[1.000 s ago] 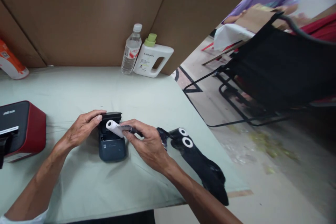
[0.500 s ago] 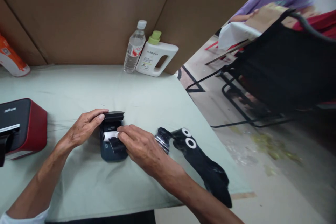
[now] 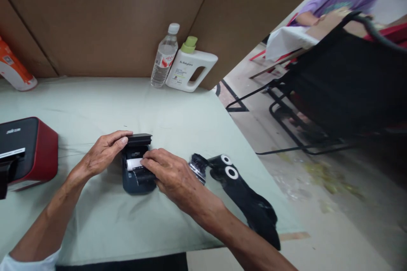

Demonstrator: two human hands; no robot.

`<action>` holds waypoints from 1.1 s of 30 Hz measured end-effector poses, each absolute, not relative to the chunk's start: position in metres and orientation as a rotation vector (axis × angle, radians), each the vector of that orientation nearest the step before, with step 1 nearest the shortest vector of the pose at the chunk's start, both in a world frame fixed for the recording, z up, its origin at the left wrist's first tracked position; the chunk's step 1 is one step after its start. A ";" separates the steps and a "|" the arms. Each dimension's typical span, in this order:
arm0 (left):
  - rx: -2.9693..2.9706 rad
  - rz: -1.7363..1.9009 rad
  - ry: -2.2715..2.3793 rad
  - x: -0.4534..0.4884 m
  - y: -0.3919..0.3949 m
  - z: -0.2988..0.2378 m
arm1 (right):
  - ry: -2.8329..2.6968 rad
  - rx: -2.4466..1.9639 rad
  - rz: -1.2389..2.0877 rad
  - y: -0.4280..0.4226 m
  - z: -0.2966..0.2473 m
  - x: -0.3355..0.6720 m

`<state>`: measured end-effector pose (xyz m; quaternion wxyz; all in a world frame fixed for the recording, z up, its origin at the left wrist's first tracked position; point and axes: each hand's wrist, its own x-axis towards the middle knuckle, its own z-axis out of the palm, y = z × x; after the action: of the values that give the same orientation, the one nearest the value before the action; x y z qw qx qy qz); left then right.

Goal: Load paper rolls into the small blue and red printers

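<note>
Carrying most of what is here, the pale green, cloth-covered desk (image 3: 190, 123) spreads below a tall brown flat panel (image 3: 111, 17) at twelve o'clock, taking the handheld device as the dial's centre. A black, metal-framed folding chair (image 3: 346, 80) stands off the desk at two. At nine sits a boxy red-and-black machine (image 3: 46, 152); between three and four lies a long, limp black piece with two white rings (image 3: 249, 203). Against the panel are a white handled plastic jug with a green cap (image 3: 186, 70) at one, a clear plastic bottle (image 3: 163, 61) near half past twelve, and an orange-and-white bottle (image 3: 14, 65) towards ten.

The left hand (image 3: 106, 152), at ten, grasps the left end of the device's raised black lid (image 3: 140, 139); the right hand (image 3: 173, 173), at three, grasps the right end of the roll. The small, rounded dark blue device (image 3: 138, 188) rests on the desk, opened. Inside its compartment lies the small white paper roll (image 3: 134, 164), a glossy black strip (image 3: 143, 175) on its near side.
</note>
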<state>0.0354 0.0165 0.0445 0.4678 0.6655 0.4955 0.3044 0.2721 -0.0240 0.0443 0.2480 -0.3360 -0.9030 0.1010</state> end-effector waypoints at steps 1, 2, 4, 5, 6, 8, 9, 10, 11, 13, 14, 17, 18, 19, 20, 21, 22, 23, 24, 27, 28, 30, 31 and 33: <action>1.632 0.748 1.217 0.036 0.016 0.045 | -2.465 -0.934 0.277 -0.025 0.045 0.272; 1.634 0.747 1.220 0.036 0.016 0.045 | -2.471 -0.954 0.281 -0.025 0.047 0.272; 1.642 0.744 1.227 0.036 0.016 0.046 | -2.488 -0.993 0.298 -0.026 0.050 0.272; 1.648 0.743 1.230 0.037 0.016 0.047 | -2.492 -1.009 0.303 -0.027 0.051 0.271; 1.654 0.743 1.233 0.037 0.016 0.048 | -2.494 -1.024 0.303 -0.027 0.052 0.271; 1.663 0.744 1.238 0.038 0.015 0.049 | -2.487 -1.057 0.271 -0.028 0.053 0.270; 1.663 0.745 1.241 0.038 0.015 0.050 | -2.480 -1.070 0.245 -0.027 0.053 0.269; 1.660 0.744 1.243 0.038 0.015 0.050 | -2.478 -1.077 0.224 -0.027 0.053 0.268; 1.657 0.744 1.246 0.039 0.015 0.051 | -2.482 -1.076 0.211 -0.026 0.053 0.268; 1.653 0.746 1.249 0.039 0.015 0.051 | -2.491 -1.059 0.214 -0.023 0.051 0.266; 1.654 0.747 1.250 0.039 0.015 0.051 | -2.490 -1.048 0.221 -0.022 0.049 0.265; 1.664 0.755 1.239 0.038 0.015 0.051 | -2.453 -1.027 0.186 -0.017 0.043 0.264; 1.665 0.756 1.235 0.038 0.015 0.050 | -2.437 -1.018 0.164 -0.016 0.040 0.264; 1.663 0.758 1.234 0.038 0.014 0.050 | -2.425 -1.007 0.146 -0.015 0.037 0.264; 1.660 0.758 1.234 0.038 0.014 0.050 | -2.413 -1.001 0.130 -0.014 0.034 0.263; 1.657 0.759 1.235 0.038 0.014 0.049 | -2.401 -0.994 0.115 -0.014 0.031 0.263; 1.654 0.760 1.235 0.038 0.014 0.049 | -2.387 -0.991 0.099 -0.015 0.028 0.263; 1.651 0.762 1.236 0.038 0.015 0.049 | -2.373 -0.992 0.084 -0.015 0.025 0.262; 1.651 0.763 1.235 0.038 0.015 0.048 | -2.355 -0.993 0.066 -0.015 0.023 0.262; 1.651 0.776 1.244 0.038 0.016 0.048 | -2.277 -0.993 0.048 -0.016 0.023 0.263; 1.649 0.779 1.250 0.039 0.016 0.048 | -2.233 -0.987 0.068 -0.016 0.026 0.264; 1.637 0.781 1.260 0.039 0.016 0.047 | -2.147 -0.941 0.193 -0.018 0.035 0.268; 1.629 0.778 1.262 0.039 0.016 0.047 | -2.125 -0.903 0.295 -0.020 0.040 0.272; 1.614 0.767 1.263 0.039 0.016 0.046 | -2.128 -0.821 0.499 -0.028 0.049 0.280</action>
<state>0.0385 0.0164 0.0463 0.4591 0.6552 0.5128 0.3113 0.2796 -0.0276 0.0488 0.3925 -0.3234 -0.8383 0.1965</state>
